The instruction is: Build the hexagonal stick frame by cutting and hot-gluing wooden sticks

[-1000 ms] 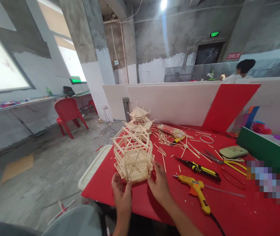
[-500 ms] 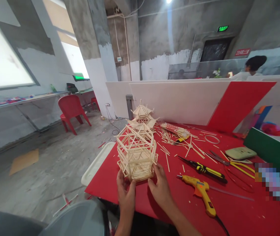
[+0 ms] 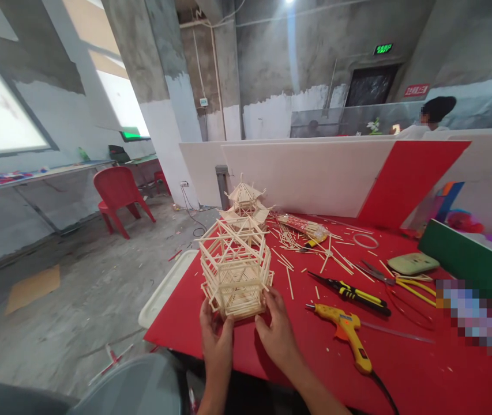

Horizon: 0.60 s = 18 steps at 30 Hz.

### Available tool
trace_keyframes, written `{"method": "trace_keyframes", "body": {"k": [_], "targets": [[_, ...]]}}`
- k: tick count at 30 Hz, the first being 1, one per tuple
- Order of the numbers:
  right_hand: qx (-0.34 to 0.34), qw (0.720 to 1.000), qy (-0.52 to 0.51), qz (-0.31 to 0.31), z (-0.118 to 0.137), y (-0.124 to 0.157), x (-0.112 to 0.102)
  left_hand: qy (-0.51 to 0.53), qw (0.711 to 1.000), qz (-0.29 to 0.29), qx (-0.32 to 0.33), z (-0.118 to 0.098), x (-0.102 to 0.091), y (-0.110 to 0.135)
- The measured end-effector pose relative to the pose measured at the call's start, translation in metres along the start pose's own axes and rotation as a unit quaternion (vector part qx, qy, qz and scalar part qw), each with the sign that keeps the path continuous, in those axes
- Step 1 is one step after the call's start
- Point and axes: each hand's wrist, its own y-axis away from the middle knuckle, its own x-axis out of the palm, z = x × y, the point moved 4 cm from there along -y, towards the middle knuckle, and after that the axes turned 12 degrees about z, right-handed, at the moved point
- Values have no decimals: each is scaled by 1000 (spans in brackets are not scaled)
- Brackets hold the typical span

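Observation:
A pagoda-like model made of thin wooden sticks [image 3: 235, 271] lies tilted on the red table [image 3: 405, 374], with its roofed top pointing away from me. My left hand [image 3: 215, 340] grips the model's near base on the left, fingers curled on the sticks. My right hand [image 3: 278, 331] holds the base on the right, thumb and fingers pressed against it.
Loose sticks [image 3: 293, 242] lie scattered behind the model. A yellow glue gun [image 3: 347, 331], black-and-yellow pliers [image 3: 352, 294], scissors [image 3: 397, 281] and a green case [image 3: 412, 263] lie to the right. A white tray [image 3: 163, 288] sits at the table's left edge. A red chair [image 3: 118, 196] stands on the floor; a person sits beyond the partition [image 3: 310, 176].
Both hands have stayed on the base of the stick model and turned it slightly. The view has shifted a little; nothing else on the table has moved.

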Motion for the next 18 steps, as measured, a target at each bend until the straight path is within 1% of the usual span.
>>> {"method": "trace_keyframes", "body": {"k": [6, 9, 14, 16, 18], "targets": [[-12, 1000, -5, 1, 1, 2, -2, 1, 1000, 3, -4, -4, 1, 0], [-7, 1000, -8, 0, 0, 2, -2, -1, 1000, 2, -2, -7, 2, 0], [-2, 1000, 7, 28, 8, 3, -1, 10, 1000, 5, -2, -12, 2, -5], [-7, 999, 19, 37, 12, 7, -6, 11, 1000, -3, 0, -14, 0, -8], [-12, 998, 40, 43, 14, 12, -19, 1, 1000, -2, 3, -15, -2, -11]]}}
